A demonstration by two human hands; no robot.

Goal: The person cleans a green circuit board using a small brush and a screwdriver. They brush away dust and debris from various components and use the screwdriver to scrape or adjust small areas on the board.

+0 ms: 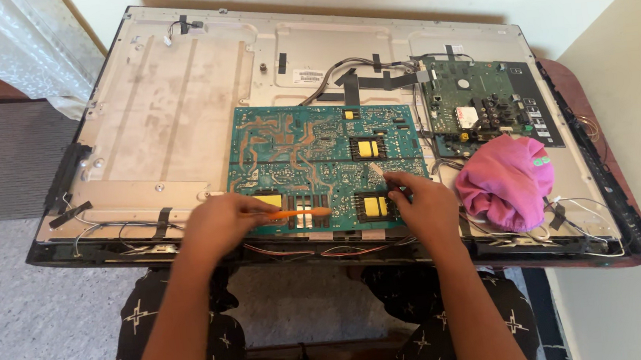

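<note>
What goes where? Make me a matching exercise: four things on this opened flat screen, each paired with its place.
Things:
1. pink cloth
2. orange tool
3. large green circuit board
4. small green circuit board

Places:
A. middle of the metal back panel
B. held in the left hand
C. upper right of the panel
D. just right of the right hand

Pairs: 1-D, 2-B, 3-A, 4-C
</note>
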